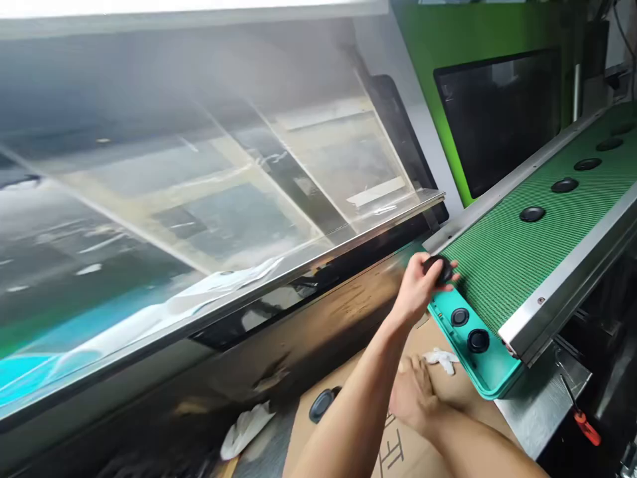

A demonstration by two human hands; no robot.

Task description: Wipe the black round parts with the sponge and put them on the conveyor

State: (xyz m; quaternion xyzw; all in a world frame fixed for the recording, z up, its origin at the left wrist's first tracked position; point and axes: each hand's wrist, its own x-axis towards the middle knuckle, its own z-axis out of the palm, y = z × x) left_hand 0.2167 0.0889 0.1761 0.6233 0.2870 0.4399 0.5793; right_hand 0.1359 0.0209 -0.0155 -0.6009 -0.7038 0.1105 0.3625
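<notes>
My left hand grips a round black plastic part between thumb and fingers, just above the near end of a green conveyor belt. Below it sits a teal tray, where two similar black parts lie. Lower down, my right hand is over the cardboard, partly behind my left forearm. Its fingers are blurred and partly hidden, so its hold cannot be made out. Another dark round part rests on the cardboard, left of my left forearm.
Several black discs form a line along the belt. A metal side rail edges it. Left stands a machine with a large clear cover. White gloves or cloths and a red-handled tool lie around the cardboard.
</notes>
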